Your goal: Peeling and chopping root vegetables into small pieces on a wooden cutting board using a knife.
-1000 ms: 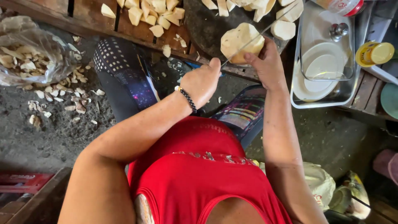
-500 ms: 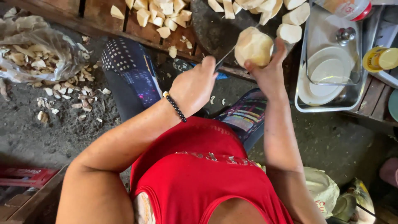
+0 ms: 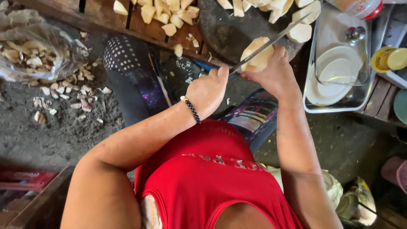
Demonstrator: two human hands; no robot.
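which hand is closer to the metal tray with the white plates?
Right. The right hand, holding the pale peeled chunk, sits just left of the metal tray. The left hand, gripping the knife, is farther away, beyond the right hand.

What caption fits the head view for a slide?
Left hand draws a knife across a pale peeled root held in the right hand, above cut pieces on wooden boards.

Rough grey dirt floor [image 3: 51, 140] beside a wooden-slat platform [image 3: 101, 17].
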